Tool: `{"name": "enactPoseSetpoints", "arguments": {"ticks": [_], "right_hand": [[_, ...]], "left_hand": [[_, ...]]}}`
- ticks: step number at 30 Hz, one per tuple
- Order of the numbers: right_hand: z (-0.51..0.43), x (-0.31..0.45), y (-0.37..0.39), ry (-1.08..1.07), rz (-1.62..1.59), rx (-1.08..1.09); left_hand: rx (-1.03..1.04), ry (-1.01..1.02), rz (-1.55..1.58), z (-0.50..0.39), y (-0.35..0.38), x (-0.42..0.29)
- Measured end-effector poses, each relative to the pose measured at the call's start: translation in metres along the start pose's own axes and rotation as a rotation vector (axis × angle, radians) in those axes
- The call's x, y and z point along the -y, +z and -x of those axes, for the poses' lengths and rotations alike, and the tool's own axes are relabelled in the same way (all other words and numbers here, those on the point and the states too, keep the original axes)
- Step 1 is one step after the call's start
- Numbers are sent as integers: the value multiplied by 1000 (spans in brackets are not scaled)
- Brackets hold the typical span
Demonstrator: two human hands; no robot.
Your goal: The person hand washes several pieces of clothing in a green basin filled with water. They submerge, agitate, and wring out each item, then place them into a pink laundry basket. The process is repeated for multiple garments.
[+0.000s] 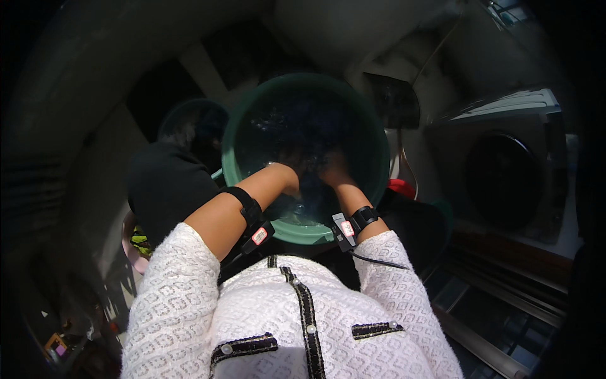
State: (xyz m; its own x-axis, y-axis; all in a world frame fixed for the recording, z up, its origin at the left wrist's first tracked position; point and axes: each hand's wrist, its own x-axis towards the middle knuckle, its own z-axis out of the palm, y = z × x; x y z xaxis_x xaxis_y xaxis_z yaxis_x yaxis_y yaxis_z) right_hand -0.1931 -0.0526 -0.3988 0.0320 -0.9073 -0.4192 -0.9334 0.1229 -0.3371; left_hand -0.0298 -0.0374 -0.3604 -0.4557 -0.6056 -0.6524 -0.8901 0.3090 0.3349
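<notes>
Before me stands a large round green plastic basin [304, 236] with water in it. Both of my hands reach down inside it, under or at the water's surface. My left hand [285, 179] is bent at the wrist, its fingers lost in the dark water. Beside it, my right hand [334, 166] is dim and mostly submerged. Dark blue cloth [307, 118] seems to lie in the water about my hands, though the shade blurs its outline. Whether either hand grips the cloth cannot be seen. A black strap with a small device circles each forearm.
A smaller basin [194, 106] stands just left of the green one. At the right is a front-loading washing machine [502, 175]. A red object [401, 188] shows by the basin's right side. A pink container [134, 258] with green leaves sits at the lower left.
</notes>
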Motion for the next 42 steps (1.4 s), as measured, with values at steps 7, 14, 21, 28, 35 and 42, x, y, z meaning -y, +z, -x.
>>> {"name": "enactPoseSetpoints", "arguments": {"ticks": [7,14,21,28,35,42], "right_hand": [[44,42,-117,208,-498,-186],[114,95,-254,-277,-876,-396],[138,133,-308,-488,-795,-503],[160,152,-341,-473,-700,-561],[151,167,-342,-283,-412,-236],[117,165,-273,-386,-259,67]], "left_hand": [[-103,12,851,3,-26,53],[-541,-202,993,0,-47,60],[-548,-1,505,-33,-35,75],[-683,-99,1106,-19,-58,55],[-1064,617,1105,57,-101,19],[-1036,742,969,94,-124,-24]]}}
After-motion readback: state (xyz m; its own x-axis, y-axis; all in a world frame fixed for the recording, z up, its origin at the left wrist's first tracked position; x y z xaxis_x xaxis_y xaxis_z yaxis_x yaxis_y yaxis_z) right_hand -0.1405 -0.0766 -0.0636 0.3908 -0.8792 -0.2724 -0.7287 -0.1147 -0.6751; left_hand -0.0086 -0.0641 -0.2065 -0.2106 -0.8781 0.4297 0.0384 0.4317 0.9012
